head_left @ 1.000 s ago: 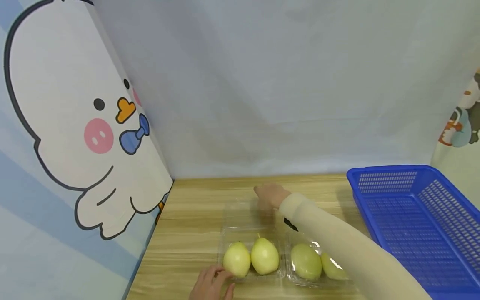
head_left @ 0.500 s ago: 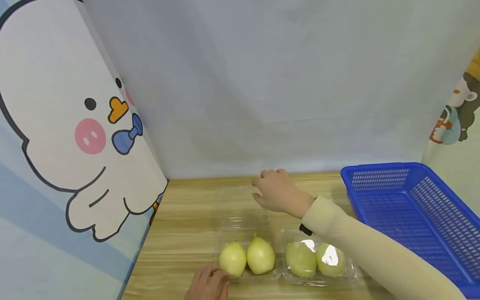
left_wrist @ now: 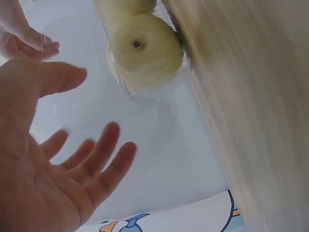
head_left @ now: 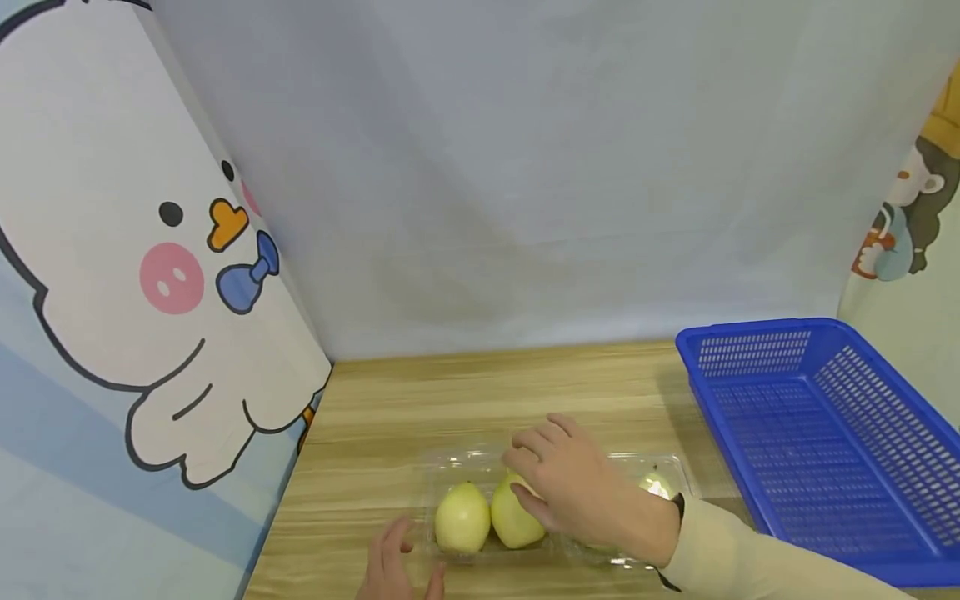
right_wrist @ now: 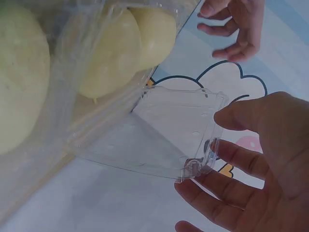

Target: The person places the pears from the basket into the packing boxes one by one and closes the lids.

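Observation:
Two yellow-green pears sit side by side in a clear plastic clamshell box in the head view. My right hand is over the right-hand pear. In the right wrist view, its thumb and fingers grip the outer edge of the box's clear lid, which stands raised from its hinge side. My left hand is by the box's near left corner; the left wrist view shows its fingers spread, holding nothing. A second clear box with pears stands to the right, partly hidden under my right hand and wrist.
A blue perforated plastic basket stands at the right of the wood-grain table. A pale curtain hangs behind the table, and a cartoon-printed sheet borders its left side.
The lid lay folded back flat on the table; now it is lifted. My right hand has come from the far side toward me with it. The left hand has drawn slightly off the box.

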A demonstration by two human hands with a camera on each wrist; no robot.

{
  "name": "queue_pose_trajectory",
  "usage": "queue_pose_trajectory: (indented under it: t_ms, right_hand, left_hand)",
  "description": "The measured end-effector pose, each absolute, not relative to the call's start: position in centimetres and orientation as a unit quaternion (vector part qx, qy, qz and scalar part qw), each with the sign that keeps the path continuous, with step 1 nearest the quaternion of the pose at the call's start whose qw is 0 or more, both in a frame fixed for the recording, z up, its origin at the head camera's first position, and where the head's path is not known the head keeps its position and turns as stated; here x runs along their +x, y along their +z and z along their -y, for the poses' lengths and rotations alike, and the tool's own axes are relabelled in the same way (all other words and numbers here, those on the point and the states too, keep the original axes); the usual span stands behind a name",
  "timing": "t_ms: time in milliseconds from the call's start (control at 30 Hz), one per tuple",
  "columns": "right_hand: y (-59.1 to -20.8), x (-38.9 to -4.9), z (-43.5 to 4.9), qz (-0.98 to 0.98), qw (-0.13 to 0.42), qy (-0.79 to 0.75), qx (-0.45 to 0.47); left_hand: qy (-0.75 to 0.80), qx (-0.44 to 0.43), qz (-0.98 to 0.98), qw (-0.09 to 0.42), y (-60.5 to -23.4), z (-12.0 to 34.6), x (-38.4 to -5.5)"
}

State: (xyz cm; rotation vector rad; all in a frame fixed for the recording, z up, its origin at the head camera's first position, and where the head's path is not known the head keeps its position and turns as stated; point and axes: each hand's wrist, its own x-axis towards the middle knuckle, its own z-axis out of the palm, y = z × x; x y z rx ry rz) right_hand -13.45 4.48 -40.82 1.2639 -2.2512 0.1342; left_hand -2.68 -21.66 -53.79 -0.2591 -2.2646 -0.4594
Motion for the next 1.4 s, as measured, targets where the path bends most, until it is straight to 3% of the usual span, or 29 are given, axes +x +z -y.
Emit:
queue_pose_trajectory:
  t_ms: [100,333,733,1133,1233,1400]
  right_hand:
    - [-41.8,-12.5,-4.8,0.822,0.298,0.047,0.483]
    - [-44.5,-10.4,-5.6,0.813,0.299,0.048,0.497]
    - [-48.6,-9.2,-6.3,0.816,0.277,0.055,0.505]
    - [-49.9,-8.9,-6.6,0.820,0.314,0.099,0.469]
    - [-50.4,-8.9,-6.4,0.818,0.336,0.095,0.457]
    - [-51.7,-9.0,-5.6,0.803,0.428,0.037,0.412]
  left_hand:
    - [-0.200,-0.093,0.880,0.421,-53.4,21.6,-2.7]
    - [-0.143,-0.140,0.908,0.369,-52.4,21.9,-2.5]
    - [-0.115,-0.181,0.901,0.377,-53.4,22.9,-2.8]
    - [-0.080,-0.176,0.927,0.322,-52.6,23.5,-3.2]
    - [-0.073,-0.181,0.925,0.325,-52.5,23.6,-3.3]
    - [-0.077,-0.187,0.927,0.315,-52.5,23.4,-3.6]
